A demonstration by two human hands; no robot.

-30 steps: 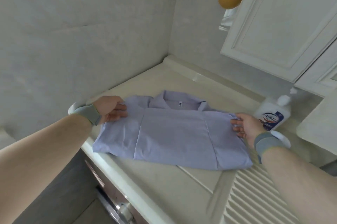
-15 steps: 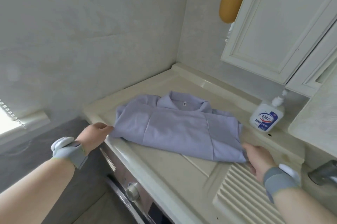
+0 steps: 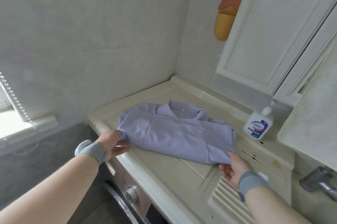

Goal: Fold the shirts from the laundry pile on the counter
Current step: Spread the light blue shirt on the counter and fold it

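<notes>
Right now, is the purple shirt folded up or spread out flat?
Partly folded. The shirt has both sides tucked over its middle, collar showing at the far end, lying on the counter.

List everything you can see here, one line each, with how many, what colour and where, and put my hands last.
shirt: one, lilac, partly folded, collar up, on the counter
counter: one, cream, ridged washboard at its near right
pump bottle: one, white with a blue label, right of the shirt
wall holder: one, yellow and orange, beside the cabinet
cabinet: one, white, upper right
tap: one, metal, far right
washing machine: one, below the counter
left hand: at the shirt's near left corner
right hand: at the shirt's near right corner
</notes>
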